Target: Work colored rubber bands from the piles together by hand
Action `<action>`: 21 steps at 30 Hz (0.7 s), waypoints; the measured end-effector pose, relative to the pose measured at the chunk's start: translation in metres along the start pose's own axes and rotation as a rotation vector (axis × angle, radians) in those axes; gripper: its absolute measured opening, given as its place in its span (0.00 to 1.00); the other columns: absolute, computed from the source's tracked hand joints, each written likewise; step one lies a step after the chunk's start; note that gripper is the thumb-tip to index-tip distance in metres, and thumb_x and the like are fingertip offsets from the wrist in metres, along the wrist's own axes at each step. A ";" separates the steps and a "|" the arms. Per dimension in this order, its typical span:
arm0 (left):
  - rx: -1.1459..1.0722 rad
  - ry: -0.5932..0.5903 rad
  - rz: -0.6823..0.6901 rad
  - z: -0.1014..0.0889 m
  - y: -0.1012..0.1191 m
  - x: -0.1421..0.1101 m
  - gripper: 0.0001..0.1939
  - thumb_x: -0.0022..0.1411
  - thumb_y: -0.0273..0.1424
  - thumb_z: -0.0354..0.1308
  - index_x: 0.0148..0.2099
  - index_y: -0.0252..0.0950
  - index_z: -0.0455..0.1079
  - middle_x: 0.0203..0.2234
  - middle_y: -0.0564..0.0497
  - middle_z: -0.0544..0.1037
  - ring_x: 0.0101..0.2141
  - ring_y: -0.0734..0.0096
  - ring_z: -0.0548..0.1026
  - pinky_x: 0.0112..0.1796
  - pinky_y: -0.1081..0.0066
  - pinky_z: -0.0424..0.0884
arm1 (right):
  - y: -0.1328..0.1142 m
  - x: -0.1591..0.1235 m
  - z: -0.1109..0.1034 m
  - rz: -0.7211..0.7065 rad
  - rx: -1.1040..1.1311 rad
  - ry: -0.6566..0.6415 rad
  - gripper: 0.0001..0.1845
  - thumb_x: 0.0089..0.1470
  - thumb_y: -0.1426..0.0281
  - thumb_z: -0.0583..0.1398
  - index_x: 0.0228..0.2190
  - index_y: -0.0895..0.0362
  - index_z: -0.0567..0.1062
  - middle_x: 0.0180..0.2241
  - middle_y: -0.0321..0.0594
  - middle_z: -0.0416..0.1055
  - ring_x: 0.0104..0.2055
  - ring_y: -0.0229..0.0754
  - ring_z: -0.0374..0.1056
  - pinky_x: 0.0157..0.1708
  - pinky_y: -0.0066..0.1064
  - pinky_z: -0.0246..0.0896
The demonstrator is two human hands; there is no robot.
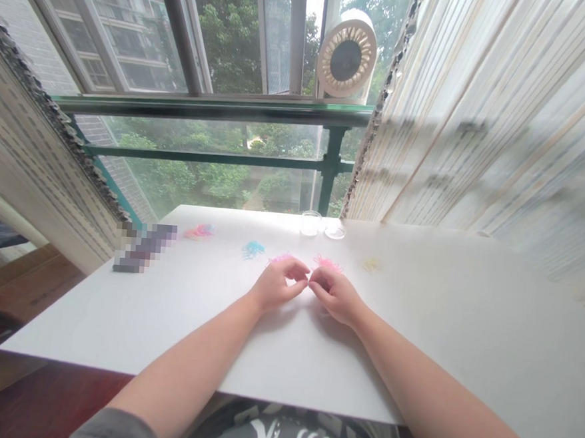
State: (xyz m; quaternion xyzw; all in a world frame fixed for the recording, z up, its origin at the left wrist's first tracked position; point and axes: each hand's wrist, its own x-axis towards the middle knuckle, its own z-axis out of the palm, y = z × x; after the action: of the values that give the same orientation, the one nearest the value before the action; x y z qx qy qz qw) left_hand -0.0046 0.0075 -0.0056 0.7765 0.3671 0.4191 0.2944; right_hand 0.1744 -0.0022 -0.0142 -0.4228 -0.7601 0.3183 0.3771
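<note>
Tabletop (445,323) bears clear container (311,225) beyond pink loops (330,264).

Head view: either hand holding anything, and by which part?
Can't tell: left hand and right hand have fingertips close together; anything pinched there is too small to make out.

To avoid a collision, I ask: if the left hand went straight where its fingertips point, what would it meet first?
The left hand would probably meet the right hand first, directly ahead and very close; whether the two touch is unclear.
</note>
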 end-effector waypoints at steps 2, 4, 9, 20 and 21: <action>-0.003 -0.005 0.000 0.000 0.000 0.000 0.08 0.53 0.27 0.57 0.38 0.35 0.69 0.29 0.50 0.76 0.31 0.73 0.75 0.38 0.71 0.71 | 0.000 0.000 0.000 0.007 -0.002 -0.001 0.02 0.50 0.72 0.55 0.27 0.56 0.66 0.19 0.30 0.59 0.20 0.33 0.55 0.21 0.25 0.49; -0.005 -0.011 -0.001 0.000 0.000 0.000 0.08 0.53 0.27 0.57 0.38 0.35 0.69 0.29 0.50 0.76 0.31 0.73 0.75 0.38 0.71 0.71 | -0.001 0.000 0.000 0.010 -0.003 -0.002 0.01 0.50 0.72 0.55 0.27 0.56 0.66 0.18 0.30 0.59 0.20 0.33 0.55 0.21 0.25 0.49; 0.013 -0.004 -0.015 -0.001 0.001 0.000 0.08 0.53 0.28 0.58 0.38 0.35 0.69 0.30 0.50 0.76 0.31 0.73 0.75 0.37 0.71 0.71 | -0.003 -0.001 -0.001 0.005 -0.011 0.007 0.02 0.50 0.72 0.55 0.26 0.56 0.67 0.19 0.31 0.59 0.21 0.33 0.55 0.22 0.26 0.50; 0.029 -0.038 -0.001 -0.002 0.001 0.001 0.07 0.53 0.26 0.55 0.36 0.35 0.70 0.30 0.50 0.76 0.31 0.73 0.74 0.36 0.73 0.69 | -0.003 0.000 -0.002 0.004 -0.020 0.021 0.03 0.51 0.71 0.55 0.27 0.56 0.67 0.20 0.31 0.60 0.21 0.33 0.56 0.22 0.26 0.51; 0.030 -0.049 0.004 -0.002 0.001 0.001 0.07 0.53 0.26 0.55 0.36 0.35 0.70 0.30 0.50 0.76 0.31 0.73 0.74 0.36 0.73 0.69 | -0.003 0.000 -0.002 0.005 -0.025 0.025 0.03 0.51 0.71 0.55 0.27 0.56 0.67 0.19 0.31 0.60 0.21 0.33 0.56 0.22 0.26 0.51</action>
State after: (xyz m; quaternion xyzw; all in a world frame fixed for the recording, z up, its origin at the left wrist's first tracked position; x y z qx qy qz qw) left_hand -0.0056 0.0083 -0.0030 0.7915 0.3646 0.3950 0.2909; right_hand 0.1752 -0.0036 -0.0108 -0.4334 -0.7581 0.3043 0.3806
